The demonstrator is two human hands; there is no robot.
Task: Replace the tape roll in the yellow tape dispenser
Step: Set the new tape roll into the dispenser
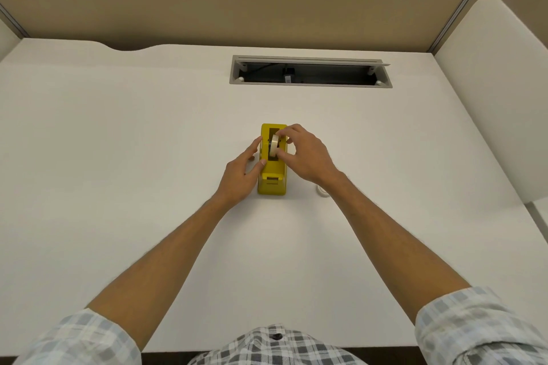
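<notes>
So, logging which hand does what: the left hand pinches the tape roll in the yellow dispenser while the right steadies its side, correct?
Swapped. In the head view the right hand pinches the tape roll in the yellow dispenser, while the left hand steadies its side.

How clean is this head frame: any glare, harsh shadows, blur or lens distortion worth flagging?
Head view: lighting is even and soft, with no glare on the white desk and only faint shadows beside the yellow tape dispenser; both hands are sharp, left hand and right hand; wide-angle distortion bows the desk edges and stretches the forearms.
</notes>
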